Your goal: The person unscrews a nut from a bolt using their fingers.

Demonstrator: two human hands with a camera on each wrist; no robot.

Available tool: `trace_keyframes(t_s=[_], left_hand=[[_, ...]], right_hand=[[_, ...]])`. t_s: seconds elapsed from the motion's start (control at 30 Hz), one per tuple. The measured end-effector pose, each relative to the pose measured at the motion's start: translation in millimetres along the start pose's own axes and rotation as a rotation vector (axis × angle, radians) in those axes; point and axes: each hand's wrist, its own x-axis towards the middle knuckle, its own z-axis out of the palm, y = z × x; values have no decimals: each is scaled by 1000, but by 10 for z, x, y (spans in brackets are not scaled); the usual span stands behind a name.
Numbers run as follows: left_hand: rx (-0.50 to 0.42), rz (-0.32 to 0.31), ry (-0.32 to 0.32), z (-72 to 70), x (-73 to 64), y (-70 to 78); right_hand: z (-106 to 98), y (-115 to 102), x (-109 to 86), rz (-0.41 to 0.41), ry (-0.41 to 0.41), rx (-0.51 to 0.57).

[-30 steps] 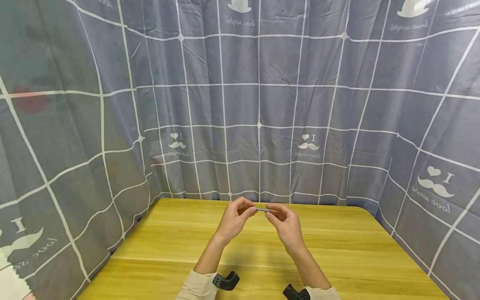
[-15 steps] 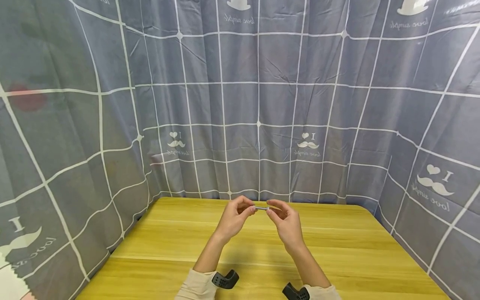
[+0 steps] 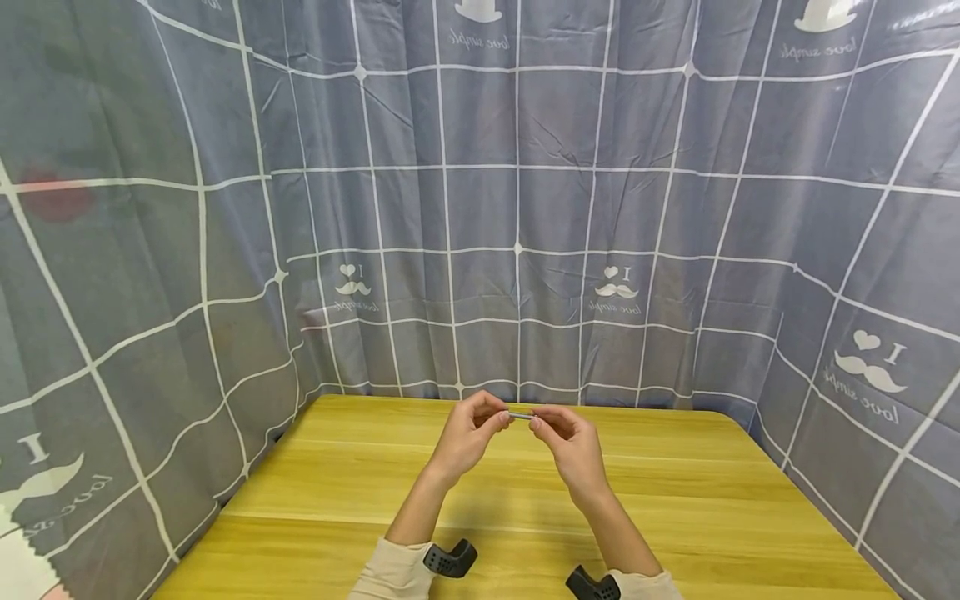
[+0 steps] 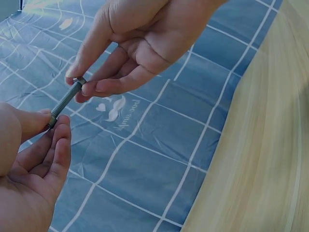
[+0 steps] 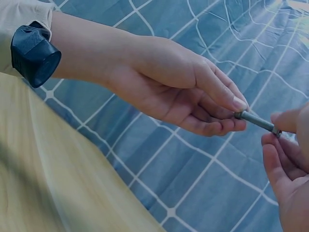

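Note:
A grey threaded bolt (image 4: 65, 101) is held in the air between the two hands, over the far part of the table. The left hand (image 3: 462, 437) pinches one end between thumb and fingers. At that end, a small collar that looks like a nut (image 4: 52, 120) is partly covered by the fingertips. The right hand (image 3: 576, 450) pinches the other end, where the bolt's wider head (image 5: 276, 131) shows between thumb and fingers. Between the two grips, the shank lies bare and nearly level in the head view.
Below the hands is a yellow wood-grain table (image 3: 360, 475). A grey curtain (image 3: 480, 208) with white grid lines stands behind it and along both sides. Black devices (image 3: 450, 558) sit on both wrists, at the beige sleeve cuffs.
Half a second ago the right fingers stood apart around the bolt's head; now they are closed on it. The left hand stays nearly still, still gripping its end.

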Motion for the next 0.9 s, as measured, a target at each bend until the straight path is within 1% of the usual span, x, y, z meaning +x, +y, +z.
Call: trace_keyframes(t_s=[0.17,0.33,0.5,0.67,0.9], left_hand=[[-3,-17,-7,9,4,-11],[-13,-14,-8,13,4,-29],[-10,-11,-6,12,11,-35],[-12,-6,-2,13,9,-38],[-4,1,-5,11,-2,-31]], right_hand=[[7,0,-1,-13,27,7],[7,-6,3,1,46,1],[1,-6,8,22,47,-23],[3,-12,1,43,38,-19],[11,1,-1,44,37,-29]])
